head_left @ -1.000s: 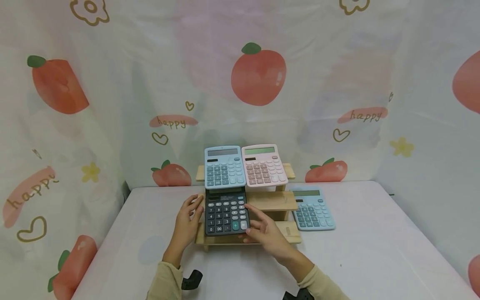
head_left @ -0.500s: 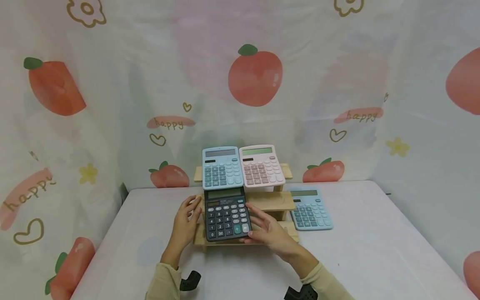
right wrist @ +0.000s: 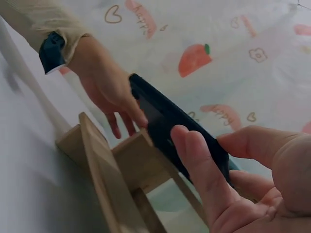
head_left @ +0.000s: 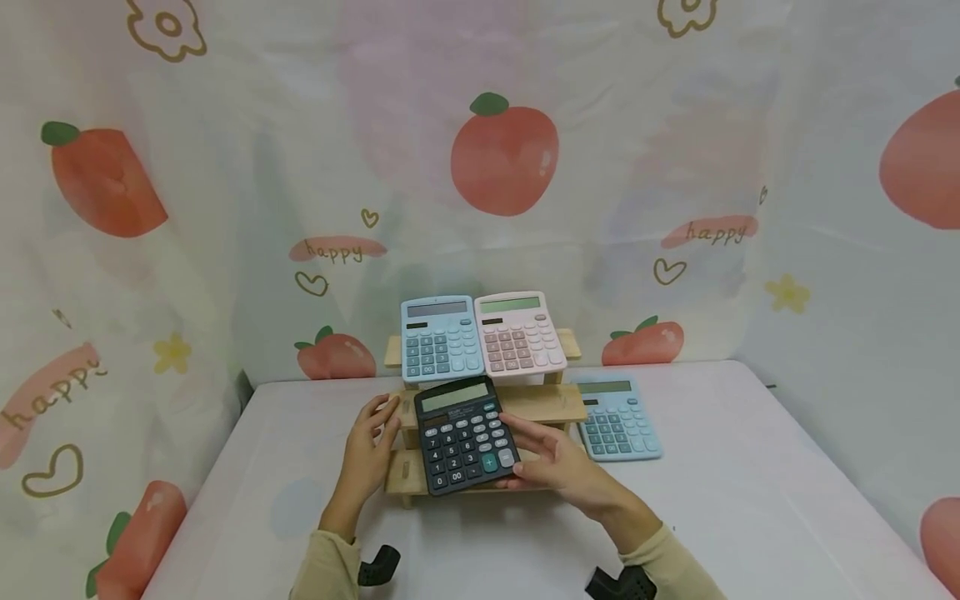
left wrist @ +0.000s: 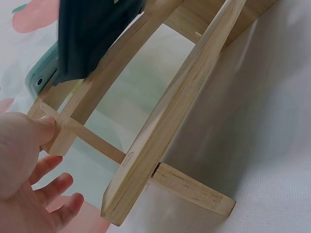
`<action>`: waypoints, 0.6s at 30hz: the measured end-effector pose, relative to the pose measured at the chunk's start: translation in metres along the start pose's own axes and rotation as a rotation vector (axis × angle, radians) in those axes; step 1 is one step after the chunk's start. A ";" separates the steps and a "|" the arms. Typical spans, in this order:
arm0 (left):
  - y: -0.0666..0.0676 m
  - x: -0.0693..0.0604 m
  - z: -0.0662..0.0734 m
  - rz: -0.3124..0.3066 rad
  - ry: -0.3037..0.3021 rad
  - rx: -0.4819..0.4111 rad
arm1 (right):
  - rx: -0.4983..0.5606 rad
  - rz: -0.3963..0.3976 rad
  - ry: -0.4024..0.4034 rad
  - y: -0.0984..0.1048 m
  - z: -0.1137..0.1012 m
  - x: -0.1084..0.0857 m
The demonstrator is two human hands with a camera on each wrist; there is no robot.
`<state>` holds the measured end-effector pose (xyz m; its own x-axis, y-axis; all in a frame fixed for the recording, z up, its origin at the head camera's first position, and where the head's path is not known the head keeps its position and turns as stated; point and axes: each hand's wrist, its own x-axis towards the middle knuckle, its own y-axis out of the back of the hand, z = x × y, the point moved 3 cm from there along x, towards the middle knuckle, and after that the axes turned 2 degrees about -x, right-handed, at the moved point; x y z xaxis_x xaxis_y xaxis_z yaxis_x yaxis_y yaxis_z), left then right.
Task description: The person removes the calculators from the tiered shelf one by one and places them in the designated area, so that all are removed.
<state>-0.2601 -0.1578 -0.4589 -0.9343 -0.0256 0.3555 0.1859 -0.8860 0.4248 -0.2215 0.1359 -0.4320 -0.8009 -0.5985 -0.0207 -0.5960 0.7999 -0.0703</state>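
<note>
1. In the head view, the black calculator [head_left: 468, 437] is in front of the wooden stand [head_left: 542, 404], covering part of its middle and lower tiers. Its long axis goes from far to near, and the far end, with the display, is turned a little to the left.
2. In the same view, the right hand [head_left: 562, 471] holds it at the right edge, close to the near right corner. So almost the whole calculator lies to the left and far side of this grip. The left hand [head_left: 366, 454] is at the left end of the middle tier, apart from the calculator, therefore the right hand is the nearer of the 2.
3. At the far side, the top tier carries a blue calculator [head_left: 441, 337] and a pink calculator [head_left: 519, 333]. Another pale blue calculator [head_left: 618, 421] lies on the table [head_left: 720, 517], right of the stand.
4. In the left wrist view, the left thumb touches the wood and 3 fingers hang spread below. The index finger is hidden, so I cannot tell if this hand pinches the stand or only rests there.
5. In the right wrist view, the right hand is clamped on the black calculator: 2 fingertips lie against its underside, the thumb is at its edge. I cannot tell whether the calculator touches the wood.
</note>
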 end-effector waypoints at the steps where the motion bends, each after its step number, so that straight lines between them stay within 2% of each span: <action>1: 0.000 0.000 0.000 0.002 0.003 -0.003 | -0.006 -0.007 0.001 0.002 -0.001 -0.002; 8: 0.000 0.000 -0.002 0.000 0.001 0.006 | -0.063 -0.036 -0.008 0.018 -0.009 -0.012; 18: 0.000 0.000 -0.003 -0.003 -0.004 0.001 | -0.088 -0.003 -0.049 0.035 -0.023 -0.024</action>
<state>-0.2612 -0.1591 -0.4608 -0.9338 -0.0211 0.3571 0.1830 -0.8858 0.4264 -0.2244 0.1793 -0.4109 -0.7967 -0.6004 -0.0691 -0.6027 0.7978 0.0178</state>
